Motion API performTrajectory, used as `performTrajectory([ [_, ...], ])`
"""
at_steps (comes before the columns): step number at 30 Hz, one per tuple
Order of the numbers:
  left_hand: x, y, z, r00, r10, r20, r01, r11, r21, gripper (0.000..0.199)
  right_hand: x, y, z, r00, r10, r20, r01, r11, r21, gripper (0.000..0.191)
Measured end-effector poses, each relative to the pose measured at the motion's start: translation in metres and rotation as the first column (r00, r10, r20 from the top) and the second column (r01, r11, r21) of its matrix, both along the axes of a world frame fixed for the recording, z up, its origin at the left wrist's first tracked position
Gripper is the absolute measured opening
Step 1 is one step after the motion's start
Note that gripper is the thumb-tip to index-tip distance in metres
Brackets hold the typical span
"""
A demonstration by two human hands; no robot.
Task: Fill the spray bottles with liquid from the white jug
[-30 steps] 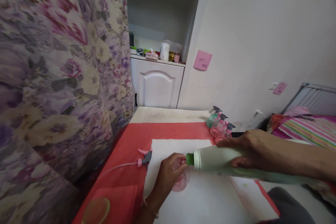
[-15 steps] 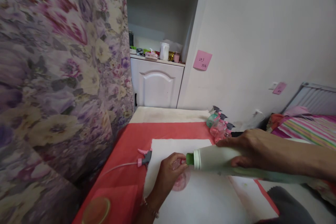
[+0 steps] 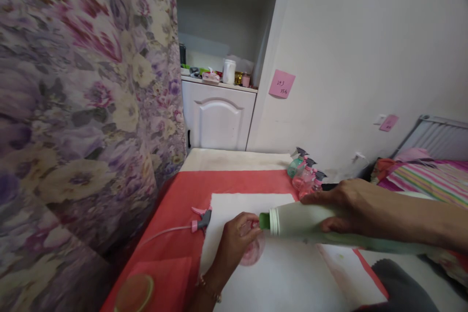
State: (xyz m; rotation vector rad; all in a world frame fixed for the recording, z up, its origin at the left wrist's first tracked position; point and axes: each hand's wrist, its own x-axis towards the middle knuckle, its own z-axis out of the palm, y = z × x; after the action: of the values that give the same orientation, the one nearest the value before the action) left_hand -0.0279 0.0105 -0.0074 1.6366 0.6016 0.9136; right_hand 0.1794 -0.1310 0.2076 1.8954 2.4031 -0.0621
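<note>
My right hand [image 3: 345, 209] is wrapped round a large pale green bottle [image 3: 302, 220], tilted nearly level with its open mouth pointing left. That mouth meets the neck of a small pink clear bottle [image 3: 252, 252], which stands on a white sheet [image 3: 285, 280]. The fingers of my left hand [image 3: 237, 234] pinch the small bottle's neck and hide part of it. Left of them, a pink and grey spray head [image 3: 202, 223] with a thin tube lies across the sheet's edge and the red cloth [image 3: 166, 234].
Several spray bottles [image 3: 306, 175], green and pink, stand at the table's back right corner. A round clear item [image 3: 134, 292] lies at the front left. A floral curtain [image 3: 87, 131] hangs at the left, and a bed [image 3: 431, 175] is at the right.
</note>
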Motion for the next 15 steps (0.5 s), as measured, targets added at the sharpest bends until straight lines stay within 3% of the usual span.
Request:
performTrajectory([
  [15, 0.0013, 0.0002, -0.0007, 1.000, -0.011, 0.018, 0.011, 1.000, -0.016, 0.014, 0.0010, 0.0003, -0.0024, 1.000, 0.003, 0.015, -0.003, 1.000, 0.003, 0.043],
])
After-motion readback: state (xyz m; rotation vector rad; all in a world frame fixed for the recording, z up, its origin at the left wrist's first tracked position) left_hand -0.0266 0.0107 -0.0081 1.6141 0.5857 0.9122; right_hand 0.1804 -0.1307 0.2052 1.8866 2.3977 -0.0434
